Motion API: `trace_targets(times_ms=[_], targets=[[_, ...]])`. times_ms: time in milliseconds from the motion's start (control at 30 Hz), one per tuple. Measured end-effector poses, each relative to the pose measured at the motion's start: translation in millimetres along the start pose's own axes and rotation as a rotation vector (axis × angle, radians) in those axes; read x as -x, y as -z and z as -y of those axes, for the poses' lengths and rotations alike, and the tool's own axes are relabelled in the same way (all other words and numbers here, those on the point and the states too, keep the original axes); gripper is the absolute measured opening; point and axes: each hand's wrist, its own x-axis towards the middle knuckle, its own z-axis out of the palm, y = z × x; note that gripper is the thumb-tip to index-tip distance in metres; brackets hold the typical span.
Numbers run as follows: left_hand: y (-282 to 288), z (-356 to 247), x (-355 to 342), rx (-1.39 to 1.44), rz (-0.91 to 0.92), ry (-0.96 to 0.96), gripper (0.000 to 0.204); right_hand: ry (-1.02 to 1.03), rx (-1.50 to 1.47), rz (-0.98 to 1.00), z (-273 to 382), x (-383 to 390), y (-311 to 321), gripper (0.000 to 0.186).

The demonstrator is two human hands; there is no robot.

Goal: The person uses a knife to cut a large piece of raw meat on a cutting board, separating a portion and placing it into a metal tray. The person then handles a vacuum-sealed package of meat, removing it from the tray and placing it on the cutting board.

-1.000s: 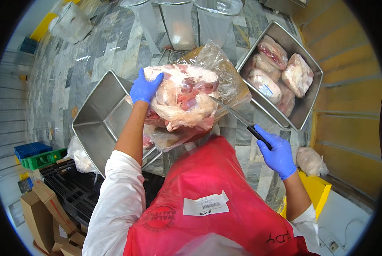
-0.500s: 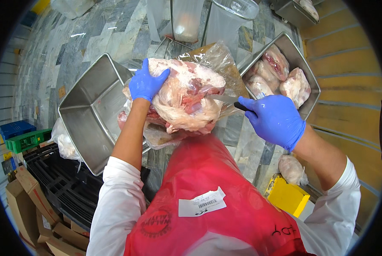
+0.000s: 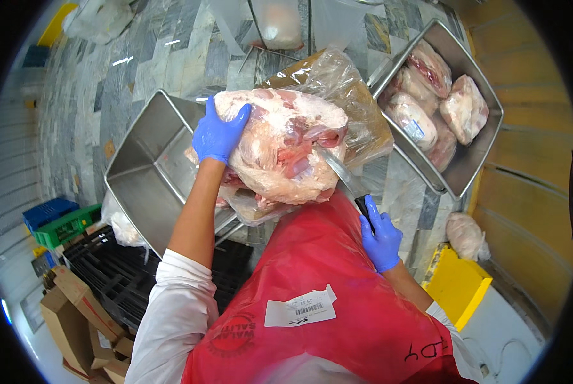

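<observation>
Clock directions are taken from the meat (image 3: 280, 141), with 12 at the top of the view. The meat is one large piece, pale with red areas, located just above the center of the view. The left hand (image 3: 219, 133), in a blue glove, is clamped on the meat at its 9-to-10 o'clock edge, with the thumb spread away from the fingers. The right hand (image 3: 381, 240), also gloved in blue, is between 4 and 5 o'clock, apart from the meat; its fingers are closed around the black handle of the knife (image 3: 344, 174). The blade points toward 10 o'clock and its tip meets the red area at the 3 o'clock side of the meat; the depth of the tip cannot be told. A brown board (image 3: 291, 78) and clear film (image 3: 334, 80) extend from beneath the meat toward 2 o'clock. The left bin (image 3: 133, 173), of metal, is between 8 and 9 o'clock. The right bin (image 3: 456, 61), also metal, is between 2 and 3 o'clock and contains several wrapped cuts (image 3: 464, 109). A yellow bin (image 3: 459, 288) is at 4 o'clock, with a bagged lump (image 3: 464, 235) just beside it. The red apron (image 3: 299, 269) is at 6 o'clock and carries a white label (image 3: 300, 310). A black pallet (image 3: 107, 269) is near 8 o'clock.
</observation>
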Motion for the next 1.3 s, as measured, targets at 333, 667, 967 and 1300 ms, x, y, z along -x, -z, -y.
trace_targets(times_ms=[333, 667, 967, 1300], targets=[[-4.8, -2.0, 4.2, -0.061, -0.031, 0.03, 0.115, -0.038, -0.124, -0.216, -4.7, 25.2, -59.8, 0.054], [-8.7, 6.6, 6.7, -0.058, -0.067, 0.013, 0.115, -0.063, -0.214, -0.279, 1.5, 37.5, -107.4, 0.057], [-16.5, 2.0, 17.7, -0.168, -0.309, -0.2, 0.096, -0.247, -0.842, -0.168, -6.9, -8.1, -90.4, 0.052], [-68.4, -100.5, 164.1, -0.337, -0.152, -0.899, 0.055, -0.421, -0.802, 0.11, -70.4, 62.7, 5.1, 0.051]])
